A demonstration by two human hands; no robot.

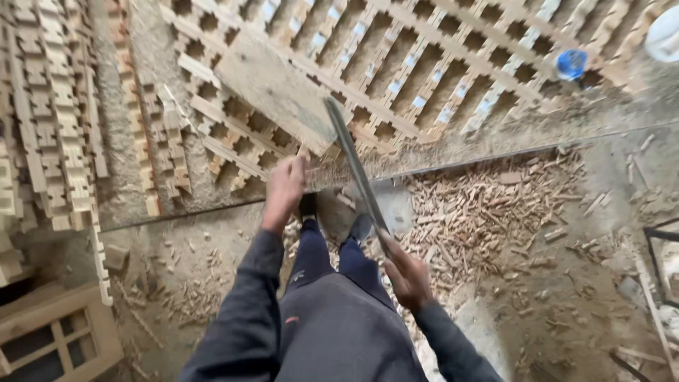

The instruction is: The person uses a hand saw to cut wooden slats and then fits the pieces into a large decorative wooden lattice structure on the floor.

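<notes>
Left hand [284, 191]: centre of the frame, fingers curled round the near edge of a wooden piece, pinning it in place just under the flat board [276, 90].
Right hand [407, 277]: lower centre, fist closed tight on the handle of a long saw blade [356, 173].
Blade: runs up and left from that fist, its tip resting at the board's lower corner, very near the left fingers.
Biggest risk: blade and holding fingers sit almost side by side; a skip off the wood could catch them.
Footing: shoes [332, 219] stand directly below the cut line, on loose wood chips [488, 212] spread centre right; a slip looks possible.
Workpiece: wooden lattice [438, 64] fills the upper frame; a stray stroke could nick its thin slats.
Grip worry: one-handed hold may let the piece twist and bind.
</notes>
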